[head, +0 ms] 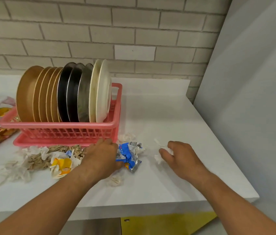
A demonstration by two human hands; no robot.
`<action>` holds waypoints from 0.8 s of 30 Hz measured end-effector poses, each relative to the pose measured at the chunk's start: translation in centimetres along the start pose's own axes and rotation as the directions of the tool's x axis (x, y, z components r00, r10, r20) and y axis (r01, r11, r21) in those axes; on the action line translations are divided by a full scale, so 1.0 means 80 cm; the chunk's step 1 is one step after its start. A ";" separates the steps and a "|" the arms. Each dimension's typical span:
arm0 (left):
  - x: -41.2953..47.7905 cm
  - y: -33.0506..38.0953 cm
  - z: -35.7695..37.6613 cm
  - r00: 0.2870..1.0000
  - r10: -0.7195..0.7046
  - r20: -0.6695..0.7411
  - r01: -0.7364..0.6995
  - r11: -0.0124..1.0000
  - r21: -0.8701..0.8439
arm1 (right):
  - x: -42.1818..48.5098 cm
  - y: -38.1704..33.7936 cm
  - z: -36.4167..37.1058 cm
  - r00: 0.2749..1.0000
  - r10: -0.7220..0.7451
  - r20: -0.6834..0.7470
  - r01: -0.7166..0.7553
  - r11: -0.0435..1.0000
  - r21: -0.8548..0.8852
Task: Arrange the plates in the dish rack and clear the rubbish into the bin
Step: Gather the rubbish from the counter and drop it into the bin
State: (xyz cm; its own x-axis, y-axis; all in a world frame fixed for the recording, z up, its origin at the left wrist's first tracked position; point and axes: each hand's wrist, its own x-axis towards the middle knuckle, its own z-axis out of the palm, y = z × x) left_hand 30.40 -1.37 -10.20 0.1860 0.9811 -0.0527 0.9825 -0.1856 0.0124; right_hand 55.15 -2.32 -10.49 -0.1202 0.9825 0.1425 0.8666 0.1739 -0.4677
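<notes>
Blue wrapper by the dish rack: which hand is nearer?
Left. The left hand grips the blue wrapper at its left edge; the right hand is off to the wrapper's right, apart from it, holding a white tissue.

A wall (133,22) of pale cream, brick-shaped tiles with grey joints fills the view from 9 o'clock round to 1. Below it a white tabletop (159,102) runs out to a square corner at 4 o'clock. From 1 to 5 o'clock a plain grey-white panel (252,99) stands upright beside it. At 6 o'clock, under the edge, a yellow cabinet front (159,224) sits beside a grey metal strip (96,226). The light is soft and even.
</notes>
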 end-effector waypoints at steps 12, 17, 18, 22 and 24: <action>0.013 0.027 -0.014 0.937 0.206 -0.283 -0.125 0.952 0.279 | -0.012 0.016 0.001 0.990 0.132 0.047 -0.135 0.988 0.078; 0.015 0.030 -0.028 0.951 0.216 -0.222 -0.145 0.944 0.297 | -0.007 0.010 -0.002 0.992 0.125 0.031 -0.128 0.985 0.116; 0.016 0.030 -0.032 0.959 0.206 -0.195 -0.146 0.948 0.283 | -0.006 0.009 -0.001 0.992 0.124 0.028 -0.127 0.985 0.121; 0.021 0.033 -0.041 0.975 0.212 -0.061 -0.185 0.937 0.298 | -0.003 0.006 0.000 0.993 0.116 0.023 -0.118 0.984 0.135; 0.023 0.036 -0.042 0.965 0.263 -0.002 -0.248 0.914 0.321 | -0.001 0.006 0.002 0.993 0.116 0.014 -0.117 0.983 0.145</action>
State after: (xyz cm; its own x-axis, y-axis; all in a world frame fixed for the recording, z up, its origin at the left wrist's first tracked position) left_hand 33.61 0.11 -6.92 0.4375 0.8981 -0.0458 0.8526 -0.4304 -0.2962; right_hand 55.49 -2.34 -10.82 -0.0255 0.9969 0.0748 0.7955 0.0655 -0.6024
